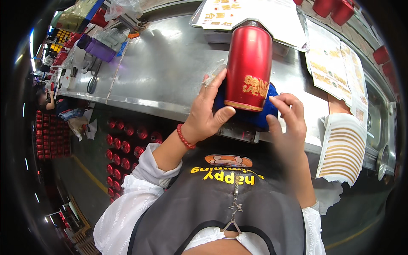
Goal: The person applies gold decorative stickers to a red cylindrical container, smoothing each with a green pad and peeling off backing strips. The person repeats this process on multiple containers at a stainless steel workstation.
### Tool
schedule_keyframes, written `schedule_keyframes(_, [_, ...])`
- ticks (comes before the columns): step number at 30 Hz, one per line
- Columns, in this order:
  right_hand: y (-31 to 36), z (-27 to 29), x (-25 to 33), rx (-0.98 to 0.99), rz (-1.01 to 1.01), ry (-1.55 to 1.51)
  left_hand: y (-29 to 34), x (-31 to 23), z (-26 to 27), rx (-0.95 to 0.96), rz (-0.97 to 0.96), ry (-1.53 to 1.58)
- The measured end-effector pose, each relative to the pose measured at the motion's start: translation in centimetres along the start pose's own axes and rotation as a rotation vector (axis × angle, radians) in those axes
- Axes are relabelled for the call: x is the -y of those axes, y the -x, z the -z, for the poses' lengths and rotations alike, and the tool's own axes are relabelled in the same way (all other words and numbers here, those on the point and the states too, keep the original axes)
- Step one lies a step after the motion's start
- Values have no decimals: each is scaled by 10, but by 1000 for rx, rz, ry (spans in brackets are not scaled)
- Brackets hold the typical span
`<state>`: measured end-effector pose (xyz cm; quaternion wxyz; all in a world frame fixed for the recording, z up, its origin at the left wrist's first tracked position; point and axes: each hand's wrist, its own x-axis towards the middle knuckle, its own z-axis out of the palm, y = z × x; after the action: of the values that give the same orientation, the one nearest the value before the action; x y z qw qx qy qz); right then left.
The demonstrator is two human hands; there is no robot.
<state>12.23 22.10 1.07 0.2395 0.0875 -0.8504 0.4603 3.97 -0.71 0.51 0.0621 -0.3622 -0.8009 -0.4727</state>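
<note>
A shiny red metal cylinder (250,63), with a gold animal-like motif and a gold line around its near end, rests against a fuzzy blue pad (272,104) at the front edge of the steel bench. My left hand (208,108) is open along its left side, thumb stretched toward the near end; a pale wrap covers a fingertip. Whether its fingers touch the cylinder I cannot tell. On the other side my right hand (291,117), partly blurred, has its fingers loosely bent and apart beside the blue pad. Nothing shows between them.
White sheets with gold designs (335,63) lie on the right of the steel bench (165,55). A sheet of curved gold strips (343,148) hangs over its edge. A purple bottle (97,48) is at the left. Rows of red cylinders (123,146) stand below the bench.
</note>
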Motion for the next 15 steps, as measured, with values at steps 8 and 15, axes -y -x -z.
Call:
schedule_keyframes(8, [17, -11, 7, 61, 207, 231, -9, -13, -16, -71, 184, 266])
schedule_keyframes(15, [17, -13, 5, 56, 223, 250, -11, -18, -22, -95, 213, 200])
